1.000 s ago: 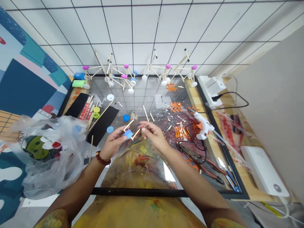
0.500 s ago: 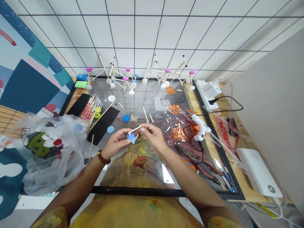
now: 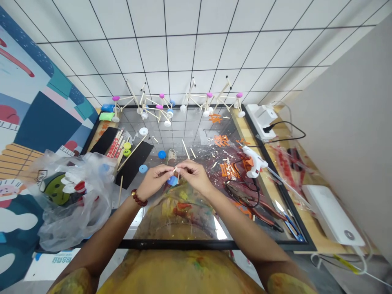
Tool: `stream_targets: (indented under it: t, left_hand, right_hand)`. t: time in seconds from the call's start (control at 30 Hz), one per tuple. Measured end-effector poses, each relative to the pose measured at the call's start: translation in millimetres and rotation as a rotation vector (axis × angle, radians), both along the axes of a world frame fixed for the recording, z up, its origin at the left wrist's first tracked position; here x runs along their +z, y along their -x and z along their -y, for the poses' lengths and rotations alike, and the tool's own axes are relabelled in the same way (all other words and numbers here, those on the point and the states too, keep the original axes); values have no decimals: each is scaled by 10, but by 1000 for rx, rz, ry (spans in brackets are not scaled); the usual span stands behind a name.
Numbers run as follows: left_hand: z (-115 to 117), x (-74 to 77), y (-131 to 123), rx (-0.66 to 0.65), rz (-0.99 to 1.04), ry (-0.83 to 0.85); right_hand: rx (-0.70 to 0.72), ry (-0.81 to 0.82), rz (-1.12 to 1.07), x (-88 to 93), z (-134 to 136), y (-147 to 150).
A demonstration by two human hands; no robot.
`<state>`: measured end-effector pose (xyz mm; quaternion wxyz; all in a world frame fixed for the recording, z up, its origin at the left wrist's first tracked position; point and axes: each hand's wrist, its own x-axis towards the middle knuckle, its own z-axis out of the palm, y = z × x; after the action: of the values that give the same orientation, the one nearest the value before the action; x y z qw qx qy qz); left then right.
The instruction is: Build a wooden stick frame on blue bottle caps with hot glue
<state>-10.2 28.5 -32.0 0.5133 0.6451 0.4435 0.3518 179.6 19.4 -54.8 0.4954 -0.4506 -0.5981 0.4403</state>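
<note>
Over the glass tabletop, my hands meet fingertip to fingertip around a short, thin wooden stick (image 3: pixel 175 169). My left hand (image 3: pixel 154 180) is closed in a pinch at one end of it, with a beaded bracelet at the wrist. My right hand (image 3: pixel 195 174) pinches the other end. Just below the fingers a blue bottle cap (image 3: pixel 172 181) shows, close to the left thumb; a second bit of stick stands by its right side. Whether the pinched stick touches the cap is hidden by the fingers.
Several stick frames with cap wheels (image 3: pixel 190 104) line the back. A white glue gun (image 3: pixel 255 161), pliers (image 3: pixel 260 210) and a blue-handled knife (image 3: pixel 289 222) lie right. At left are a plastic bag (image 3: pixel 82 196), black card (image 3: pixel 134 163) and loose blue caps (image 3: pixel 143 168).
My left fingers have shifted from the blue cap up to the stick, and both hands have come together. The cap now sits lower between them. The whole view has turned slightly.
</note>
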Motion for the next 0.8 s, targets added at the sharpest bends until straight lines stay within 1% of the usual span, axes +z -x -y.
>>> stream_targets:
  t: [0.07, 0.13, 0.2, 0.23, 0.3, 0.37, 0.43, 0.5, 0.6, 0.7, 0.8]
  left_hand:
    - [-36, -14, -11, 34, 25, 25]
    - [-68, -43, -18, 88, 109, 95]
    - [-96, -73, -31, 131, 226, 182]
    - [-110, -83, -42, 147, 281, 215]
    - [-136, -90, -69, 177, 364, 264]
    - [-162, -79, -99, 201, 399, 303]
    - [-189, -56, -123, 215, 395, 329]
    - [-215, -34, -139, 202, 366, 342]
    - [-249, -16, -151, 153, 303, 350]
    - [-273, -29, -155, 88, 241, 345]
    - [-288, -65, -143, 36, 222, 323]
  right_hand:
    - [-57, -48, 65, 20, -21, -48]
    - [-103, -66, 151, 21, -48, -119]
    - [-110, -25, 214, 2, -72, -189]
    - [-99, 23, 220, -14, -82, -216]
    - [-51, 157, 161, -48, -95, -242]
    - [21, 282, 31, -71, -101, -237]
    - [60, 351, -105, -75, -107, -217]
    - [44, 366, -196, -64, -114, -200]
    - [9, 368, -263, -45, -129, -193]
    - [18, 389, -286, -42, -138, -204]
    - [7, 379, -257, -58, -140, -220]
